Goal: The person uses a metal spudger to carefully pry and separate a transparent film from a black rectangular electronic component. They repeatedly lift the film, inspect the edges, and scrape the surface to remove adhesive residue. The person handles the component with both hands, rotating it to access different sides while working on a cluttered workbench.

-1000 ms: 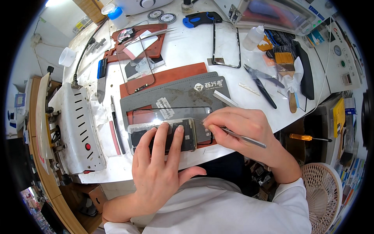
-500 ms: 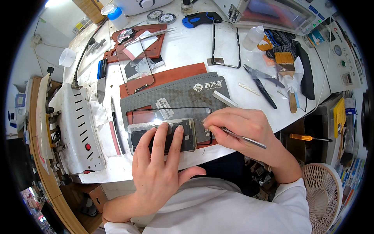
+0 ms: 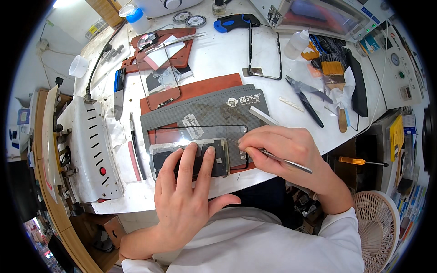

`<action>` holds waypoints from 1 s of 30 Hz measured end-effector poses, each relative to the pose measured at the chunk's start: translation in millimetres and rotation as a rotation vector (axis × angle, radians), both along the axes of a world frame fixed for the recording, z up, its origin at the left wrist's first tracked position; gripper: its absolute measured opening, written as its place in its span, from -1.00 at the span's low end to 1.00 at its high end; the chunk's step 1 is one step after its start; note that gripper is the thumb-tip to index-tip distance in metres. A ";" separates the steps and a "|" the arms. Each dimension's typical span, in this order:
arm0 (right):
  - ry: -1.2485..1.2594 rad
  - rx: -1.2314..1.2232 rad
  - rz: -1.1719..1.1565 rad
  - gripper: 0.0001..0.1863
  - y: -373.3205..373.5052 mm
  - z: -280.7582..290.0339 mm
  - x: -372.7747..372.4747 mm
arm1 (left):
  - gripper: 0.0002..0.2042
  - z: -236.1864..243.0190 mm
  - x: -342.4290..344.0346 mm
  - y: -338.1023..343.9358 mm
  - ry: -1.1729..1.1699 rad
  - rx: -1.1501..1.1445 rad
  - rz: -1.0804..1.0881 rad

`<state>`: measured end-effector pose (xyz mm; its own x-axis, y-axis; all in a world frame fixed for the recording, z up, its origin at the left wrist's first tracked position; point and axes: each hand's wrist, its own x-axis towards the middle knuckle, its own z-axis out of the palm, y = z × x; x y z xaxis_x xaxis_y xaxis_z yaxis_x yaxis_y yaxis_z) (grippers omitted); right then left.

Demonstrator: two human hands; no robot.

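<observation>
Black phone panel (image 3: 221,158) sits by the near edge of the surface (image 3: 223,54), left hand (image 3: 182,200) resting spread fingers on it. Right hand (image 3: 284,150) is pinching a slim metal tool (image 3: 291,164). Grey mat (image 3: 205,107) on the far side, brush (image 3: 333,70) off far right.

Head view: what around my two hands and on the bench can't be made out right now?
Head view: parts of the dark panel are hidden under the fingers of the left hand.
Head view: the metal tool has a tip too fine to tell whether it touches the panel.
Head view: the palm of the right hand is hidden by its own back.
Head view: the white machine is cut off by the upper edge.
</observation>
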<state>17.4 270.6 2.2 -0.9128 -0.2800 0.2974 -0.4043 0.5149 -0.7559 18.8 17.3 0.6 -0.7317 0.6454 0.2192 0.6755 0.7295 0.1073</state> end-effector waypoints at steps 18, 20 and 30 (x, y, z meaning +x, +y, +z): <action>-0.014 -0.008 0.019 -0.84 2.5 1.0 -1.4 | -0.13 2.0 -7.0 -3.8 -0.047 -0.007 -0.033; -0.018 -0.012 0.025 -0.84 2.5 1.7 -1.4 | -0.13 3.8 -6.1 -4.7 -0.053 -0.022 -0.035; -0.028 -0.043 0.019 -0.88 1.8 -1.4 -1.9 | -0.08 4.0 -18.4 -0.6 -0.031 -0.021 -0.035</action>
